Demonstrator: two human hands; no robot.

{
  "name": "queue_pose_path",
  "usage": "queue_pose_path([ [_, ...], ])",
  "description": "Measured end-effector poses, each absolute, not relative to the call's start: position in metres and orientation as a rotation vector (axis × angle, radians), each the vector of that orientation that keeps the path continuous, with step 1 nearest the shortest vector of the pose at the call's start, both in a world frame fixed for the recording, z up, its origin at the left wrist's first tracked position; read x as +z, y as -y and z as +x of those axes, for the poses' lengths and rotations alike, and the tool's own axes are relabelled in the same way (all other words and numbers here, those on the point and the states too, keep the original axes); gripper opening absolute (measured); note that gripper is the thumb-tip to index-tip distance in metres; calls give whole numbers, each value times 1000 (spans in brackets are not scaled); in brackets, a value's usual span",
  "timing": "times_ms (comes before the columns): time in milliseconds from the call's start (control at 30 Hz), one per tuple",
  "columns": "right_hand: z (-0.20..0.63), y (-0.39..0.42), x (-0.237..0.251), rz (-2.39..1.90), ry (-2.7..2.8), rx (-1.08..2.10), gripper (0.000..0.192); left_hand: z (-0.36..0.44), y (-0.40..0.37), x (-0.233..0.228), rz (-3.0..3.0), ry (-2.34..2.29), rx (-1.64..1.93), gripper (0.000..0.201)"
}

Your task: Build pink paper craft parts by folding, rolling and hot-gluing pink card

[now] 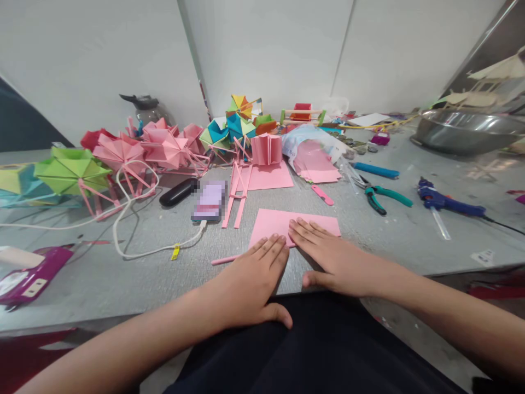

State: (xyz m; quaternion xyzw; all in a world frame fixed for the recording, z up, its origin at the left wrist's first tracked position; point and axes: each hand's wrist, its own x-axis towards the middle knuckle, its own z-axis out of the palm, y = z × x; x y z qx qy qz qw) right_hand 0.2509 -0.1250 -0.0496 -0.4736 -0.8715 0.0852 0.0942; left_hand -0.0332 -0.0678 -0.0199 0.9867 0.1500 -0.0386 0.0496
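A pink sheet of paper lies flat on the grey table in front of me. My left hand rests palm down, fingers together, its fingertips touching the sheet's near left edge. My right hand also lies flat, with its fingers pressing on the sheet's near right part. Neither hand grips anything. A thin pink stick lies just left of my left hand.
Folded paper models in pink, green and mixed colours crowd the back. A phone with white cable, pink paper stack, green-handled pliers, blue glue gun and metal bowl surround the sheet.
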Motion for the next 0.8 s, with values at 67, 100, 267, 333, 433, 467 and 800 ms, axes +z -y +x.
queue_pose_path([
  [67, 270, 132, -52, -1384, 2606, 230, 116, -35, 65, -19, 2991, -428, -129, 124],
  [100, 284, 136, -54, -1410, 2595, 201, 114, -35, 64, -19, 2981, -417, -123, 123],
  [267, 352, 159, -56, -1894, 2294, -176, 103, -36, 61, -20, 2941, -410, -52, 119],
  [333, 353, 167, -49, -1970, 2194, -303, 100, -36, 60, -20, 2933, -411, -42, 122],
  [433, 323, 173, -37, -1777, 2311, -270, 82, -37, 59, -19, 2917, -421, -62, 123],
  [467, 309, 173, -35, -1651, 2415, -212, 80, -36, 58, -19, 2912, -422, -71, 121],
  [800, 266, 134, -45, -1393, 2679, 117, 130, -29, 29, -25, 2914, -444, -86, 128],
])
